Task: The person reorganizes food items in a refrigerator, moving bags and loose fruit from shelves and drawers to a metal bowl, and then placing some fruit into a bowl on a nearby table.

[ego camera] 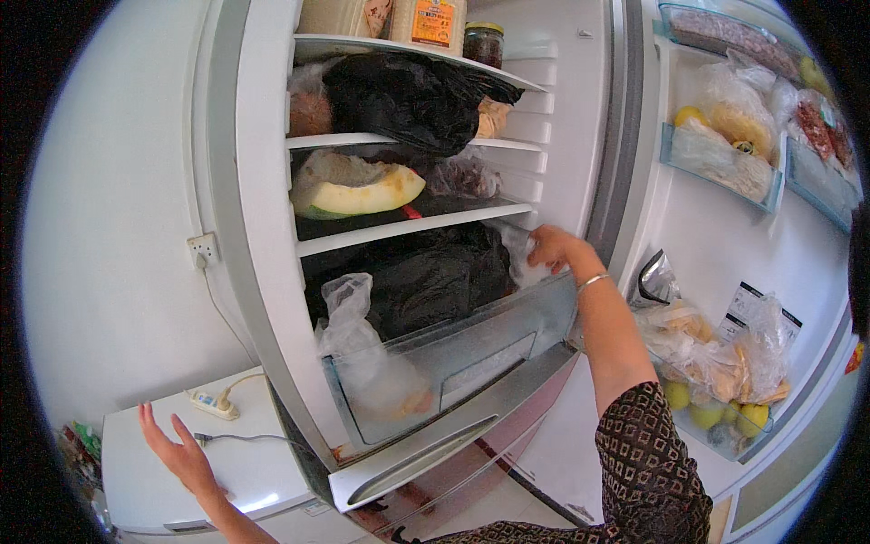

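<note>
An open refrigerator stands before me, its clear crisper drawer [489,340] pulled partly out. My right hand [554,248] reaches in at the drawer's right rear, its fingers at a translucent plastic bag [523,255]; whether they grip it is blurred. A large black plastic bag [421,279] fills the drawer, and another clear bag [350,319] with pale contents lies at its left front. My left hand [180,455] is raised, fingers apart and empty, over the white cabinet at lower left. On the shelf above the drawer rests a cut melon wedge [367,194], with a bag of dark food [465,177] beside it.
A black bag [408,95] overhangs the middle shelf; a lidded jar [483,44] and plastic containers [428,24] stand above. The open door at right has bins [720,180] of bagged food and yellow-green fruit [707,413]. A power strip [214,404] and cables lie on the white cabinet [136,476].
</note>
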Demonstrator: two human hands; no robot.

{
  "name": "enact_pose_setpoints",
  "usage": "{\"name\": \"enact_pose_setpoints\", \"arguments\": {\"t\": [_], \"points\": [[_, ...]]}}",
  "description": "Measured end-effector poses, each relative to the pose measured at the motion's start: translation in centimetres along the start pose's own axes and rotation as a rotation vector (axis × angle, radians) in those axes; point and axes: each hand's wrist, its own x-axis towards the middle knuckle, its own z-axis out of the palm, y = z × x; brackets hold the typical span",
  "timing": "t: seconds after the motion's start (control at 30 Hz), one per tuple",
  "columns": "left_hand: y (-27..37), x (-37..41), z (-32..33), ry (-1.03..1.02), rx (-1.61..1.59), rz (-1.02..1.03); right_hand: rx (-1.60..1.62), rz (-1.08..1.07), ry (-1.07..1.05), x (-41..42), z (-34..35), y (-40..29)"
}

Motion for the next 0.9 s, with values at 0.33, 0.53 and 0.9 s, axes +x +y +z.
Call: {"name": "enact_pose_setpoints", "arguments": {"t": [0.33, 0.53, 0.9], "points": [[18.4, 1.1, -6.3, -0.059, -0.776, 0.505, 0.785, -0.436, 0.44, -6.5, -6.1, 0.2], [22.3, 2.3, -6.3, -0.204, -0.922, 0.53, 0.95, -0.667, 0.567, -8.5, -6.6, -2.0], [26.8, 4.0, -5.7, -0.959, -1.597, 0.118, 1.1, -0.967, 0.492, -19.3, -3.4, -13.1]]}}
